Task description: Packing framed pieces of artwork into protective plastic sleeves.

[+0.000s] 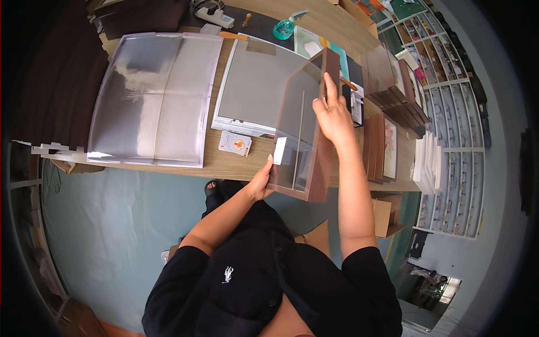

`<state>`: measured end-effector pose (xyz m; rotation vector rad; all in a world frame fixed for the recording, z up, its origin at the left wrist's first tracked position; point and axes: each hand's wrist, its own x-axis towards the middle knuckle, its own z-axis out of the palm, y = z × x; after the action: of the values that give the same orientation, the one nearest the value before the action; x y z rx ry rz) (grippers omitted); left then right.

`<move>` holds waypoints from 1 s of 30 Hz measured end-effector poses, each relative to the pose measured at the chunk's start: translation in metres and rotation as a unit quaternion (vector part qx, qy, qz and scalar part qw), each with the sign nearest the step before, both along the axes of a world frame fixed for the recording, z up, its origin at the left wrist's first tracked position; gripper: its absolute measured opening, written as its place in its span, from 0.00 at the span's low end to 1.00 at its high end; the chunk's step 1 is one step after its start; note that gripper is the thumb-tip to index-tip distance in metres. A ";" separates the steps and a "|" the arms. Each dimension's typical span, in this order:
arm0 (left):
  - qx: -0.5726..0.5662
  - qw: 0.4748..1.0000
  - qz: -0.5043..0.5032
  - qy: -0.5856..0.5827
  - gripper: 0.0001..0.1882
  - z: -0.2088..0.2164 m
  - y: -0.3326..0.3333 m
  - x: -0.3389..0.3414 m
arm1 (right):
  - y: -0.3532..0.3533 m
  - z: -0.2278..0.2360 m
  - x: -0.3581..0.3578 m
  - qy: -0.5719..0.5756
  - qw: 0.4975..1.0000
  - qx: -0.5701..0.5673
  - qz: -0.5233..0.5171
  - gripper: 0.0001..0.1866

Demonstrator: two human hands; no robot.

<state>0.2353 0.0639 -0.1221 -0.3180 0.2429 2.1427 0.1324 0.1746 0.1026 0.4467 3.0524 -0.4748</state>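
Note:
A deep brown box frame (321,168) with a see-through front is held tilted over the table's front edge. My left hand (260,181) grips its lower left corner, thumb on the front. My right hand (335,115) holds its right side higher up, with the index finger stretched along the edge. A small white label (279,150) sits on the pane near my left thumb. Behind the frame lies a grey flat board (247,84) on a white stack, partly seen through the pane. A small printed card packet (234,142) lies on the table close to my left hand.
Clear plastic-wrapped sheets (154,101) cover the table's left part. A green spray bottle (283,29) and a power strip (216,17) stand at the back. Brown frames (387,84) are stacked at right, near white boards (428,163). An open carton (384,216) sits below the table's right end.

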 end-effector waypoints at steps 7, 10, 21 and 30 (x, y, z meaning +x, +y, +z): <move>-0.092 0.991 -0.073 0.068 0.30 0.029 -0.033 0.018 | 0.038 -0.006 0.057 0.099 0.983 -0.130 0.082 0.37; -0.240 0.915 0.001 0.325 0.32 0.064 -0.046 -0.001 | 0.070 0.011 0.094 0.187 0.909 -0.372 0.017 0.38; -0.379 0.591 0.109 0.704 0.32 0.224 -0.087 -0.003 | 0.097 -0.052 0.102 0.366 0.567 -0.729 -0.116 0.44; -0.226 0.827 -0.272 0.436 0.41 0.105 0.003 -0.046 | 0.103 -0.076 0.069 0.206 0.303 -0.898 0.243 0.29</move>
<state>0.1890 0.0666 -0.0171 0.4635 1.2229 1.4905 0.2014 0.2771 0.0264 -0.7524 0.6310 -3.0536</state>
